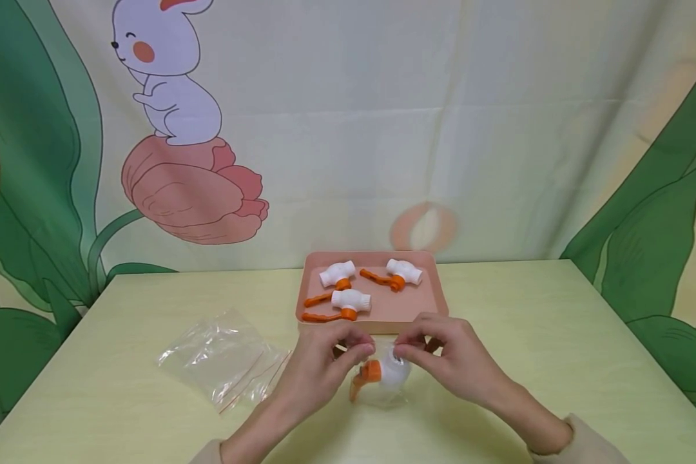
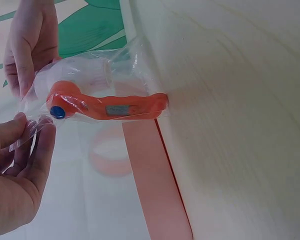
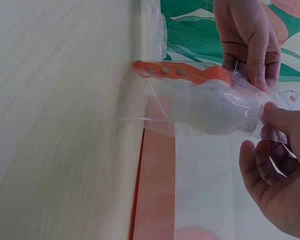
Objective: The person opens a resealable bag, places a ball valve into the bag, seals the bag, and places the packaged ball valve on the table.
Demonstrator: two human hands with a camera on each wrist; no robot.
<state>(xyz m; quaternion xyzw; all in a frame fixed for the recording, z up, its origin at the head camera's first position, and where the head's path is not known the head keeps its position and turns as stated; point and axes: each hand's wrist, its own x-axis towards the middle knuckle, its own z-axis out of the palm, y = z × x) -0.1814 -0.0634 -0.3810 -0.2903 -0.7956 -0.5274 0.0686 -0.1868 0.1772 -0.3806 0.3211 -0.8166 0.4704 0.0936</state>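
Just in front of the pink tray (image 1: 371, 327), a white ball valve (image 1: 396, 370) sits inside a clear plastic bag (image 1: 383, 401), its orange lever (image 2: 120, 107) pointing down toward the tabletop (image 1: 557, 335). The left hand (image 1: 325, 361) and right hand (image 1: 455, 357) pinch the bag's upper edge from either side, thumbs against fingers, probably so the valve's weight settles low and the top stays controlled. Three more valves (image 1: 350, 299) lie in the tray, seemingly grouped apart from the flat clear packaging (image 1: 214, 361) at left so parts and plastic stay sorted.
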